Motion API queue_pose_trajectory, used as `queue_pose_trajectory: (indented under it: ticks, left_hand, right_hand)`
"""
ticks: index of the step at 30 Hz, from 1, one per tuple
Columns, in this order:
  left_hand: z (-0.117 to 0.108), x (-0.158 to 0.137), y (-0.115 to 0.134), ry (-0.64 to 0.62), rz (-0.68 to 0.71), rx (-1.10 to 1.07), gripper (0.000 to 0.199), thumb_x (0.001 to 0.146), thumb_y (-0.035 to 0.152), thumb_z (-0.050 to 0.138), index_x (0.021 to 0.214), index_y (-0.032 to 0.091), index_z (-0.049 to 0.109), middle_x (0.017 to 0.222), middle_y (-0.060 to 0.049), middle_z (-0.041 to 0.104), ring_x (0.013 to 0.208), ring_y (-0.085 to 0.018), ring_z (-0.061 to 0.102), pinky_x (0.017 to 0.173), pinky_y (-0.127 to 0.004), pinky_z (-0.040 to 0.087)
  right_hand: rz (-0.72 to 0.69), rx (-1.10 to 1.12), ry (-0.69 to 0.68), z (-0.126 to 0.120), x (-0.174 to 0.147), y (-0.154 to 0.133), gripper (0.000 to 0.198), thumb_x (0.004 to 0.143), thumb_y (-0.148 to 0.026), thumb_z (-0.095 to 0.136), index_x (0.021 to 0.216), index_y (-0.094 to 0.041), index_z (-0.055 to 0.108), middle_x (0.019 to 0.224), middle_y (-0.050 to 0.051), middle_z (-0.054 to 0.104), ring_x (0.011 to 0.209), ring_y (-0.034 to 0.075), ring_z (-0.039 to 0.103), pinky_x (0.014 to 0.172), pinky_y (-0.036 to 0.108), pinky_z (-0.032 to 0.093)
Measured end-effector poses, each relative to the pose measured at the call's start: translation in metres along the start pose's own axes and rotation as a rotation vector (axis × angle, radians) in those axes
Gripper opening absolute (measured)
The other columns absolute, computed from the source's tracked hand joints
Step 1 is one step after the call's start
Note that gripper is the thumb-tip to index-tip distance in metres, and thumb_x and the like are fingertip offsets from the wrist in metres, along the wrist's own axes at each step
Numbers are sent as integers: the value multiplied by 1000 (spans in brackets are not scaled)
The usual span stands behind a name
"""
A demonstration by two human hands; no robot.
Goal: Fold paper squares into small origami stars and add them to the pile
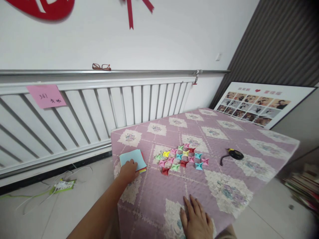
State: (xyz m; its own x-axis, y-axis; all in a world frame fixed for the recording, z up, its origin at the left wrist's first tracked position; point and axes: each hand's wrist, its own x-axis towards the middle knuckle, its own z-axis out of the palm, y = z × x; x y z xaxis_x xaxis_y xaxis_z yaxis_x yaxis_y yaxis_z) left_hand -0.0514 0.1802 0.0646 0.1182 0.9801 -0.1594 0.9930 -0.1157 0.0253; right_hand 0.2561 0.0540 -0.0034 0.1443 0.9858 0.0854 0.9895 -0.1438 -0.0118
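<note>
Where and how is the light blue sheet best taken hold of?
Probably pinch the light blue sheet by its near edge, from the person's side, where the left hand rests: it lies flat, leaving only thin edges to hold. Red paper and yellow paper peek out beneath at right, so gripping there might catch extra sheets.

The person's bare left forearm (99, 207) slants up from the bottom edge, left of centre, to the left hand (129, 171), back upward, its fingers bent, left of the frame's middle. The right hand (196, 219) lies palm down at bottom centre-right, fingers slightly spread and pointing up and leftward, thumb at its left side.
</note>
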Motion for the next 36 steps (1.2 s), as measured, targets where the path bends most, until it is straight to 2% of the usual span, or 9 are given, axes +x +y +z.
queue_pose_trajectory:
  ticks: [8,30,36]
  left_hand:
    - [0,1,1,-6,-6,1,35,81,44,56,107,20,53,113,-10,50,102,-26,51,83,-37,44]
    - [4,2,-2,18,7,-2,31,84,41,50,105,19,54,111,-11,50,101,-27,51,81,-38,44]
    - [6,4,-2,6,-3,-2,36,79,43,57,107,21,53,113,-11,50,102,-27,50,82,-37,43]
  right_hand:
    - [-11,-5,18,2,-1,1,52,86,-44,32,130,-28,52,144,1,43,133,24,34,103,49,28]
    - [-18,15,45,5,-1,2,51,86,-44,32,130,-28,52,143,2,43,133,24,33,103,49,28]
    - [-7,6,36,2,-1,1,51,86,-44,31,130,-28,52,144,1,43,133,24,33,103,48,28]
